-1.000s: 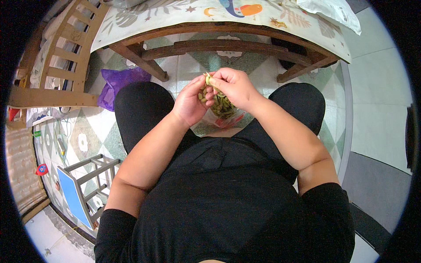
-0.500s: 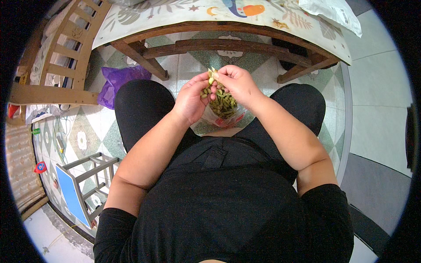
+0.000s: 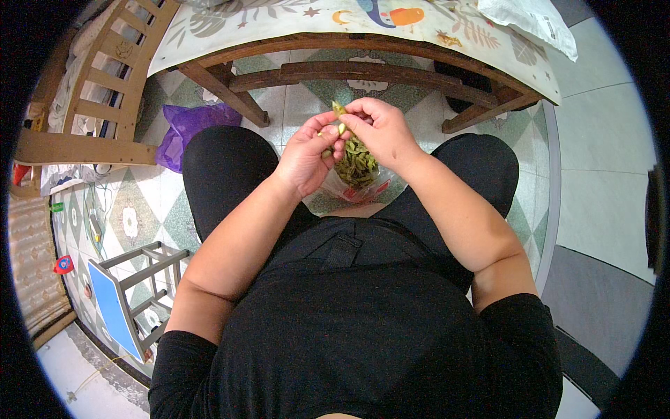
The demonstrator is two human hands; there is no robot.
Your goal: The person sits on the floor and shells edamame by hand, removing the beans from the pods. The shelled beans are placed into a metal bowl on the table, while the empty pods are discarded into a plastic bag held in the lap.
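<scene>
over the last second your right hand [image 3: 380, 133] has edged slightly up the view, the pod [image 3: 338, 107] at its fingertips has gone from two splayed pale tips to one darker point, and your left hand [image 3: 304, 157] has folded its thumb inward, covering most beans [image 3: 326, 152] there.

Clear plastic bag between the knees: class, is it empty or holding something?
Holding something: green pods show heaped inside the clear plastic bag. How full, I cannot tell.
</scene>
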